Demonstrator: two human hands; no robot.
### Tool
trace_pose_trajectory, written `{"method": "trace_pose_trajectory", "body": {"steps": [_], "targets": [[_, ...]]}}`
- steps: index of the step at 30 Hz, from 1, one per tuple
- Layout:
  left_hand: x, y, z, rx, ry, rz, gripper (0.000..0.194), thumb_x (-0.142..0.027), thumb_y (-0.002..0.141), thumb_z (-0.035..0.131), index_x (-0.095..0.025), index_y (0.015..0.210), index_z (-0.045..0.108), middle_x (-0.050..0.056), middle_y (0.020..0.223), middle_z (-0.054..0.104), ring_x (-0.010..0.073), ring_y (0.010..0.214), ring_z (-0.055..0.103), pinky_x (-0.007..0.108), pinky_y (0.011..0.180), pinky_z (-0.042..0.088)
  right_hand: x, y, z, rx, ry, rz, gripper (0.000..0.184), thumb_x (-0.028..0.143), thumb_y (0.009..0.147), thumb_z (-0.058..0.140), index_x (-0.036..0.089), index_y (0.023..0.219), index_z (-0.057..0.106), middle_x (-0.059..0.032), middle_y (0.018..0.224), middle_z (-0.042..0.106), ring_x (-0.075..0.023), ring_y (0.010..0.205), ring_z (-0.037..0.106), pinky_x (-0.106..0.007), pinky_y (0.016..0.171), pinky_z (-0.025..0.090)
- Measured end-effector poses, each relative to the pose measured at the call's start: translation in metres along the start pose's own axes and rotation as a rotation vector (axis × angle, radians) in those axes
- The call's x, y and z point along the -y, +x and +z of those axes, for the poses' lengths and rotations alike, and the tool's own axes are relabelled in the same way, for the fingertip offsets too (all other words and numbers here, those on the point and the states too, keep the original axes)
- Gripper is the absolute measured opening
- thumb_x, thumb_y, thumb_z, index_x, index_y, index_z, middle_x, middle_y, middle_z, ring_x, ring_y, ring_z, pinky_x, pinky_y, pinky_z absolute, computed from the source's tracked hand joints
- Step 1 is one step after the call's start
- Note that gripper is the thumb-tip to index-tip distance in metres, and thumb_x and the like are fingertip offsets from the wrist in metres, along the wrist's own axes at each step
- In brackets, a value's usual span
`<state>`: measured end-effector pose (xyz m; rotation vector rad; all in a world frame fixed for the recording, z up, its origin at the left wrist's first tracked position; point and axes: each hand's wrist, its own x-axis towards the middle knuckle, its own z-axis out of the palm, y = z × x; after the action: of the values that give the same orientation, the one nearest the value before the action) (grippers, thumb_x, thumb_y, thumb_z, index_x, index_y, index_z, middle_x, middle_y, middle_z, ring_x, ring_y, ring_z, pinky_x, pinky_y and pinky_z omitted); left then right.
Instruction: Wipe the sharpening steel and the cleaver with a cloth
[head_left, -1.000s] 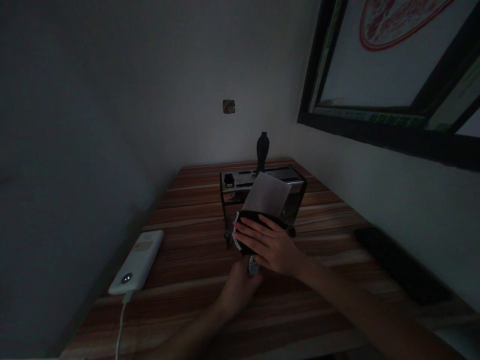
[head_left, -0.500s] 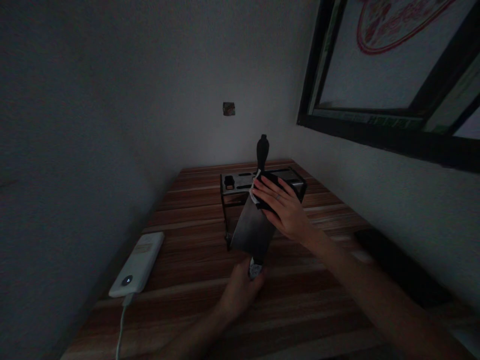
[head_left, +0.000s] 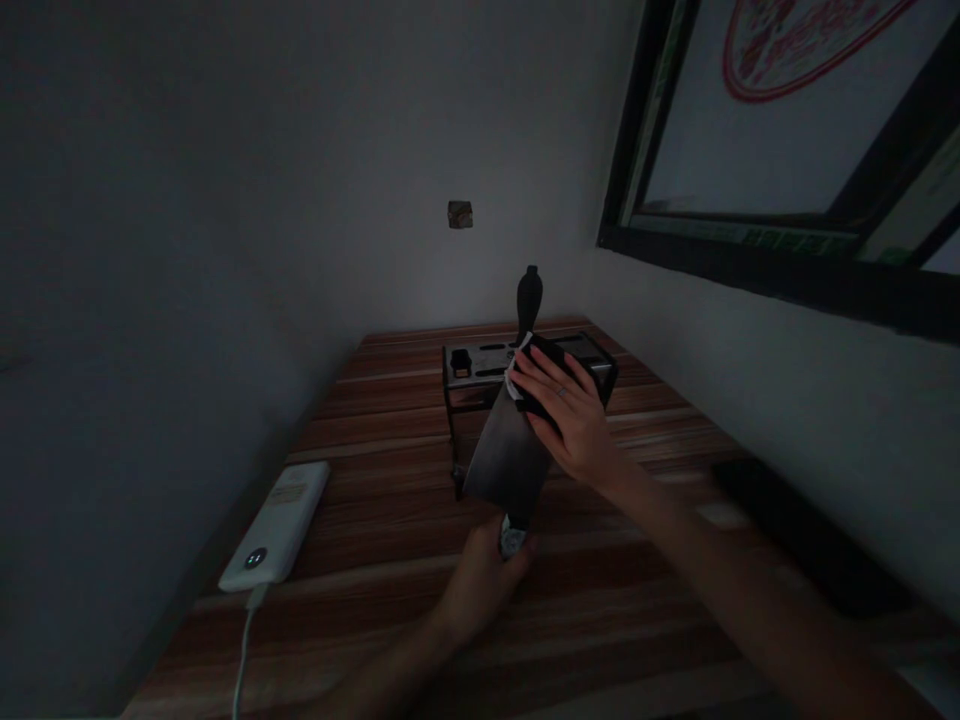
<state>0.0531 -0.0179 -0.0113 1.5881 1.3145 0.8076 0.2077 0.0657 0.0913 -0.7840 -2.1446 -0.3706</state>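
My left hand [head_left: 484, 580] is wrapped around the handle of a cleaver [head_left: 506, 455], whose broad metal blade points up and away from me. My right hand [head_left: 574, 415] lies over a black cloth [head_left: 555, 355] with a pale edge, pressing it to the far end of the blade. That end of the blade is hidden under cloth and fingers. Just behind stands a knife rack [head_left: 480, 363] with a slotted metal top and dark frame. A black-handled utensil [head_left: 529, 298] rises from the rack; its lower part is covered from view.
On the left of the striped wooden table [head_left: 375, 450] lies a white power bank [head_left: 277, 525] with a cable [head_left: 241, 660] plugged in. A dark flat object [head_left: 802, 530] rests at the right. Walls border the table, and a framed picture [head_left: 780, 150] hangs at upper right.
The cloth and my right hand have shifted very slightly up and right along the blade's far end. My left hand keeps its hold; the view has moved a little.
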Motion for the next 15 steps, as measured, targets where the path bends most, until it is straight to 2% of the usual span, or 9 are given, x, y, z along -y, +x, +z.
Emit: {"method": "trace_pose_trajectory", "body": {"steps": [8, 12, 15], "targets": [[0.002, 0.001, 0.001, -0.017, -0.038, 0.032, 0.015, -0.029, 0.077, 0.052, -0.014, 0.074, 0.054, -0.001, 0.066, 0.053, 0.0119, 0.061, 0.044, 0.022, 0.057, 0.036, 0.024, -0.025, 0.012, 0.120, 0.020, -0.071, 0.045, 0.023, 0.091, 0.036, 0.015, 0.135, 0.037, -0.0076, 0.141, 0.041, -0.0202, 0.135, 0.026, -0.045, 0.110, 0.019], [0.003, 0.001, 0.002, 0.005, -0.109, 0.046, 0.014, -0.019, 0.074, 0.052, -0.012, 0.084, 0.059, 0.004, 0.079, 0.064, 0.0149, 0.069, 0.054, 0.024, 0.064, 0.044, 0.039, -0.040, 0.018, 0.194, 0.033, -0.140, 0.045, 0.024, 0.091, 0.035, 0.014, 0.135, 0.038, -0.0071, 0.141, 0.041, -0.0189, 0.135, 0.025, -0.043, 0.110, 0.019], [0.012, -0.001, 0.003, -0.036, -0.123, 0.037, 0.012, -0.017, 0.072, 0.053, -0.013, 0.080, 0.061, 0.006, 0.080, 0.067, 0.0187, 0.077, 0.059, 0.027, 0.071, 0.048, 0.049, -0.050, 0.022, 0.246, 0.052, -0.194, 0.045, 0.026, 0.092, 0.034, 0.013, 0.135, 0.038, -0.0070, 0.142, 0.039, -0.0184, 0.136, 0.024, -0.042, 0.109, 0.020]]}}
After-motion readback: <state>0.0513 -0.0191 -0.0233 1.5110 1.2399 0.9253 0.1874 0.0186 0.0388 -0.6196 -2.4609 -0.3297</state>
